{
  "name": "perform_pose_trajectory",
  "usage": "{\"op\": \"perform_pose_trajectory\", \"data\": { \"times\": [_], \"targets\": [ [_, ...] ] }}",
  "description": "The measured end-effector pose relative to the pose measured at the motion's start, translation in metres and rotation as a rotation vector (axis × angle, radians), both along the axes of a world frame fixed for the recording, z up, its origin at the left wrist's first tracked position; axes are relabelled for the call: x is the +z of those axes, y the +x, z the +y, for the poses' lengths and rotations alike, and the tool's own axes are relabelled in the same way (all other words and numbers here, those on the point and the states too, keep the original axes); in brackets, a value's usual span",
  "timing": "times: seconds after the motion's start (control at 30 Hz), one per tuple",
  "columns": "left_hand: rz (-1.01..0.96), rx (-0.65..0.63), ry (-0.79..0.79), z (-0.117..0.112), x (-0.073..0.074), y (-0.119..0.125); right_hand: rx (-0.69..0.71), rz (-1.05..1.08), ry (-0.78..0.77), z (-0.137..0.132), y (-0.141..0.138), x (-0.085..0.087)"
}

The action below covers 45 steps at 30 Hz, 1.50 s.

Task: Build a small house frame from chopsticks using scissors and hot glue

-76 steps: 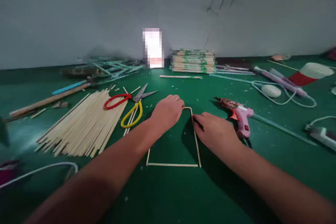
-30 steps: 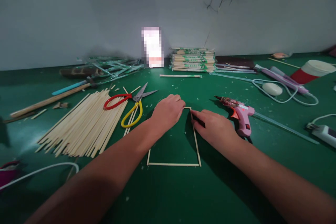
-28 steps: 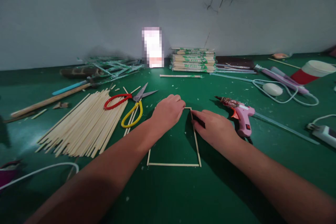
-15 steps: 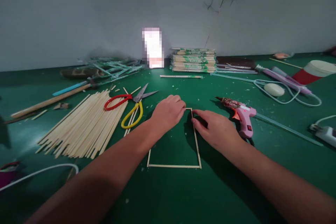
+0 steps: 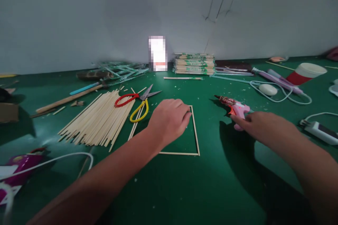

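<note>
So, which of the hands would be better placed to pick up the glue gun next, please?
The right hand, I think: it is at the glue gun, whereas the left hand is over the frame, farther from the gun.

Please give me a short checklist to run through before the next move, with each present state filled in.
1. Left hand at the far side of the stick frame: ok.
2. Right hand at the handle of the pink glue gun: ok; firm grip, cannot tell.
3. Glue gun nozzle apart from the left hand: ok.
4. Frame's left side in place: cannot tell, hidden.
5. Scissors shut: not ok, blades open.
</note>
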<state>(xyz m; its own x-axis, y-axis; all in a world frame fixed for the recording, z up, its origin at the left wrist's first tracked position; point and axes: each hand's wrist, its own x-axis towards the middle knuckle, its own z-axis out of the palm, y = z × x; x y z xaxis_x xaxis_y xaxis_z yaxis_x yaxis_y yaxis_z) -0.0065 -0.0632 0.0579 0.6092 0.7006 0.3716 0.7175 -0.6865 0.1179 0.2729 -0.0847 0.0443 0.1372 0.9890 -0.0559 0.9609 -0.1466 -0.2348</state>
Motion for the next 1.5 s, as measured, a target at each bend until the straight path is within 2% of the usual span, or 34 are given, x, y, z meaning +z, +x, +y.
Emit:
{"op": "perform_pose_trajectory", "data": {
  "times": [0.1,0.23,0.33,0.43,0.57,0.7,0.8,0.9,1.0,1.17,1.3,1.5],
  "targets": [
    [0.043,-0.046,-0.113,-0.031,-0.006,-0.007,-0.162,-0.106,-0.218,-0.008,0.002,-0.002],
    [0.094,-0.082,-0.279,-0.065,-0.019,-0.013,-0.211,0.017,-0.164,-0.011,-0.008,0.004],
    [0.124,-0.093,-0.350,-0.075,-0.025,-0.015,-0.288,0.120,-0.146,-0.016,-0.009,0.007],
    [0.153,-0.112,-0.362,-0.074,-0.026,-0.016,-0.374,0.403,-0.079,-0.024,-0.008,0.007],
    [0.168,-0.145,-0.357,-0.072,-0.026,-0.018,-0.584,1.034,0.070,-0.036,-0.008,0.006],
    [0.158,-0.149,-0.374,-0.073,-0.026,-0.019,-0.762,1.450,-0.027,-0.052,-0.015,0.009],
    [0.159,-0.159,-0.359,-0.073,-0.027,-0.019,-0.727,1.574,-0.140,-0.067,-0.027,0.010],
    [0.153,-0.166,-0.351,-0.072,-0.028,-0.020,-0.596,1.498,-0.157,-0.079,-0.042,0.004],
    [0.149,-0.174,-0.338,-0.071,-0.031,-0.020,-0.490,1.269,-0.117,-0.087,-0.052,-0.004],
    [0.146,-0.192,-0.345,-0.072,-0.037,-0.020,-0.472,1.023,-0.098,-0.097,-0.056,-0.003],
    [0.140,-0.194,-0.361,-0.071,-0.037,-0.021,-0.410,0.780,-0.171,-0.108,-0.055,0.000],
    [0.110,-0.191,-0.365,-0.069,-0.035,-0.020,-0.333,0.732,-0.272,-0.124,-0.060,-0.002]
  ]
}}
